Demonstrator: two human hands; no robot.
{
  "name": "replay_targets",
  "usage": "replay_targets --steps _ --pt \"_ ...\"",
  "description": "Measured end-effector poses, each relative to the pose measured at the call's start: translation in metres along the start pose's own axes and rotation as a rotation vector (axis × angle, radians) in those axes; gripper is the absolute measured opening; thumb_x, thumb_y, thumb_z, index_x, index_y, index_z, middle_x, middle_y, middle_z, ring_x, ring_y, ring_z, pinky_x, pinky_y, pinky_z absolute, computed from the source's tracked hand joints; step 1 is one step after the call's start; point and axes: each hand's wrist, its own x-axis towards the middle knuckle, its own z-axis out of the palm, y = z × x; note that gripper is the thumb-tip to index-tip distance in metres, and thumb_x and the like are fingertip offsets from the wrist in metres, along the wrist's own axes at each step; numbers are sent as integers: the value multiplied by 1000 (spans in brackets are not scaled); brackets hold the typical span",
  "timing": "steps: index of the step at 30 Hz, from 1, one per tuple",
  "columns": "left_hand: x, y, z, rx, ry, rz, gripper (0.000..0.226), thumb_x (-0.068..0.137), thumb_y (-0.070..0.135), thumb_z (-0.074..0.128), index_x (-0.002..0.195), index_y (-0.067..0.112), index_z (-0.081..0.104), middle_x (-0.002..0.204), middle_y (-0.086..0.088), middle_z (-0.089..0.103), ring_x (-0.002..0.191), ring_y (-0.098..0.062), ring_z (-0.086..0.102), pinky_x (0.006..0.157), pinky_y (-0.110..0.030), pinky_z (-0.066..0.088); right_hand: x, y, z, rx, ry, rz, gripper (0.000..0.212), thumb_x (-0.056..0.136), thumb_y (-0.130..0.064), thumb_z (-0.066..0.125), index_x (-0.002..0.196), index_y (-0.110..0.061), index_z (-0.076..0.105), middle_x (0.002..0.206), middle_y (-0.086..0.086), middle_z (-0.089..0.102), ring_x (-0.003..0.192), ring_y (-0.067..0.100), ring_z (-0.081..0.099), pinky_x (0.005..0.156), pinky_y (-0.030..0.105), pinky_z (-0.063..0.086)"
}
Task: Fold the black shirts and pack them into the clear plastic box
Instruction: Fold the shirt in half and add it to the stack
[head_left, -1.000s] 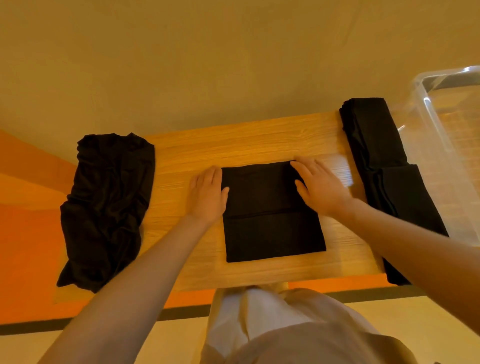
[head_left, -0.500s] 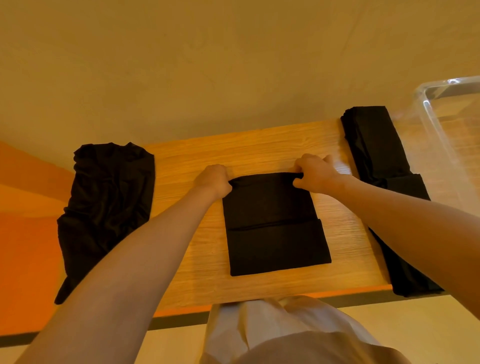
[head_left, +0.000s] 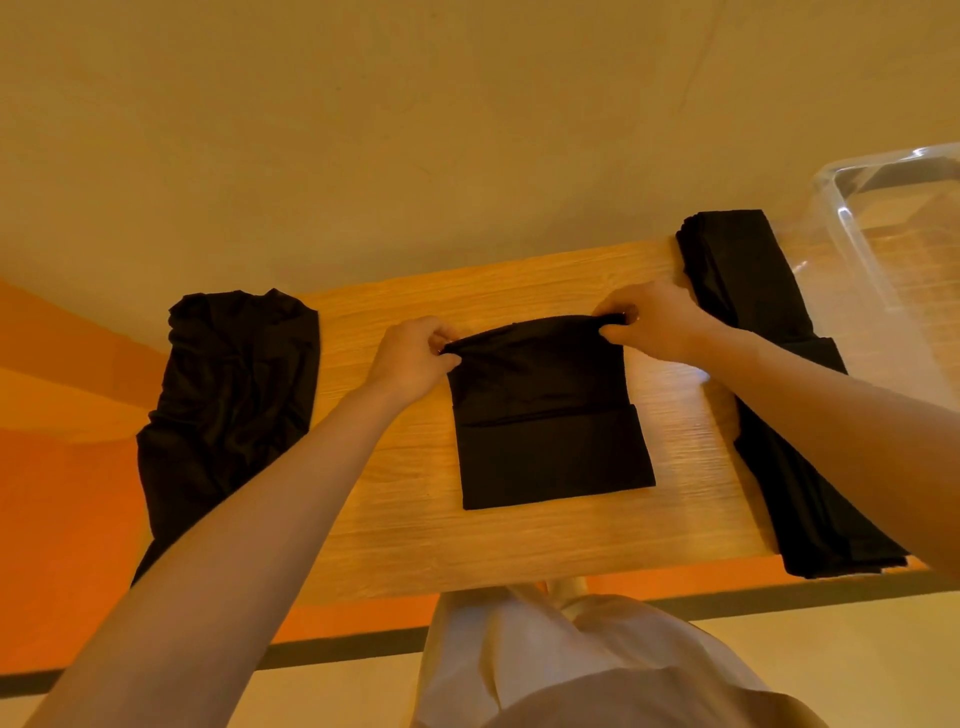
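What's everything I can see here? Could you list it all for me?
middle shirt: 1, black, partly folded at the table's centre, far edge lifted
crumpled shirt: 1, black, heaped on the table's left end, hanging over the edge
folded stack: 1 pile, black, along the table's right end; how many shirts, I cannot tell
box: 1, clear plastic, right of the stack, partly out of view
table: 1, light wood, against a beige wall
floor: orange beside the table, with a dark stripe nearer the person
left hand: 1, pinches the middle shirt's far left corner
right hand: 1, pinches its far right corner
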Motion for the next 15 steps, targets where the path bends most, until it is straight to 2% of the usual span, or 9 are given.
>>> replay_targets --steps 1,3,5,7,9,10,12,15 --pt "-10 0 0 -1 8 21 26 87 11 69 112 15 66 102 4 60 96 -11 55 80 -23 42 -11 -1 0 37 0 -22 29 90 -19 65 119 -17 64 113 -1 63 102 12 55 87 26 41" --pt "-35 -3 3 29 51 82 23 87 12 69 110 15 69 102 5 62 96 -8 55 83 -20 40 -38 1 3 92 24 -64 22 87 -18 67 109 -20 67 100 -11 62 101 11 57 95 29 39" --pt "-62 -9 10 42 102 173 18 85 10 70 102 15 71 99 5 64 92 -6 56 85 -21 42 -66 10 13 111 65 -123 17 85 -19 69 100 -26 67 96 -17 60 98 7 56 105 36 28" --pt "-85 -20 22 9 133 248 16 81 6 72 94 15 73 93 5 67 87 -8 61 89 -33 47 -91 20 26 107 96 -183 20 83 -17 71 96 -32 65 95 -18 60 97 6 56 101 34 18" --pt "-105 -35 39 24 152 290 16 77 7 72 90 16 72 90 6 68 86 -12 64 88 -43 47 -109 31 43 49 124 -233 23 81 -16 74 96 -32 66 96 -18 60 98 7 56 95 32 18" --pt "-113 -42 47 51 159 285 18 76 7 72 90 18 71 92 7 68 89 -14 64 91 -42 41 -116 35 53 8 141 -258 24 79 -16 75 96 -31 67 96 -19 59 98 7 55 93 32 19" --pt "-128 -54 62 115 187 271 23 75 5 73 91 22 70 96 7 67 98 -13 60 90 -30 25 -128 43 72 -106 174 -337 23 76 -19 77 95 -30 69 98 -18 60 96 5 53 88 31 20" --pt "-144 -64 77 198 218 312 23 74 6 73 89 23 69 96 8 66 99 -4 51 84 -25 17 -139 50 87 -236 184 -415 20 73 -22 77 92 -24 72 96 -10 65 95 5 51 84 28 19"
